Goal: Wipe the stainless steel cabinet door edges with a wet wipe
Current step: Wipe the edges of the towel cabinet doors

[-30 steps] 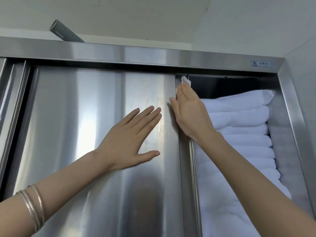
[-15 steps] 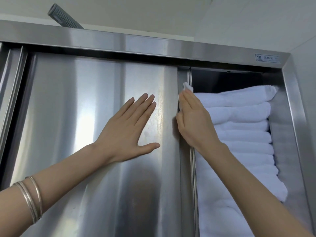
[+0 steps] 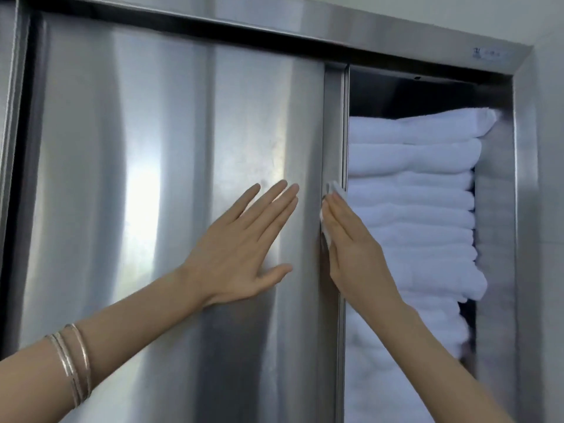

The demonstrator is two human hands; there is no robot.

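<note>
A stainless steel sliding cabinet door (image 3: 171, 184) fills the left and centre of the view. Its vertical right edge (image 3: 334, 123) runs from the top rail downward. My right hand (image 3: 354, 248) lies flat against that edge, pressing a white wet wipe (image 3: 334, 190) to it; the wipe peeks out above my fingertips and at the thumb side. My left hand (image 3: 244, 245) rests flat on the door face just left of the edge, fingers spread, holding nothing.
The open right compartment holds a tall stack of folded white towels (image 3: 412, 190). The steel frame's right post (image 3: 525, 209) and top rail (image 3: 274, 16) bound the opening. Another door panel edge (image 3: 9, 117) shows at far left.
My right hand has slid the wipe down the door edge from near the top rail to mid-height. My left hand stays flat on the door. The view has tilted downward.
</note>
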